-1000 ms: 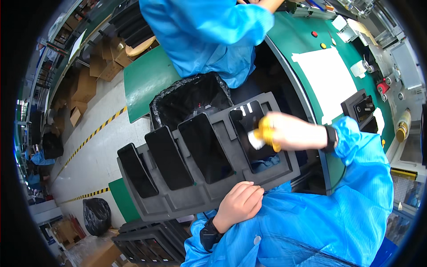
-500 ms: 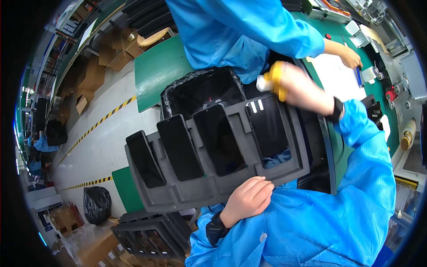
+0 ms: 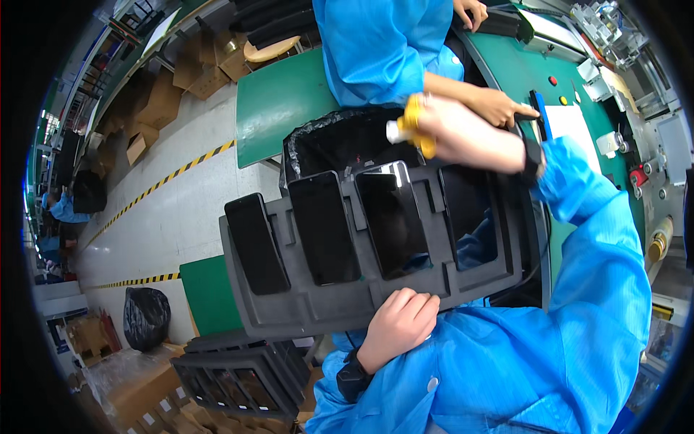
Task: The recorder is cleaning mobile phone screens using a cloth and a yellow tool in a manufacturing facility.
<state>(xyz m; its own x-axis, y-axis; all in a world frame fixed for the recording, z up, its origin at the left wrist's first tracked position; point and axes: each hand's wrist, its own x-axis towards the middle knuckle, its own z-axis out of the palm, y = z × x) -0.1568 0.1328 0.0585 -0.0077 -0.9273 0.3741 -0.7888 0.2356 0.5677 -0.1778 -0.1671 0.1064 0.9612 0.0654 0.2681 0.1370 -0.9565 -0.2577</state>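
Observation:
A black foam tray (image 3: 336, 307) holds several dark smartphones in its slots, such as the leftmost smartphone (image 3: 256, 246) and the rightmost smartphone (image 3: 470, 224). My left hand (image 3: 405, 324) grips the tray's near edge, fingers curled over the rim. Above the tray's far side, my right hand (image 3: 463, 134) is closed around a yellow tool with a white tip (image 3: 413, 126). The tool is smeared by motion, so its exact kind does not show. Its tip points left, just beyond the top of the third smartphone (image 3: 392, 224), whose glass shows white reflections.
Behind the tray stands a bin lined with a black bag (image 3: 318, 148). A co-worker in a blue smock (image 3: 376, 58) reaches a hand (image 3: 495, 108) close to my right wrist. The green workbench (image 3: 499, 54) lies at right; stacked trays (image 3: 238, 380) stand at lower left.
My right hand has moved left with the yellow tool, from over the rightmost smartphone toward the third. The co-worker's reaching hand has drawn back left. My left hand stays on the tray edge.

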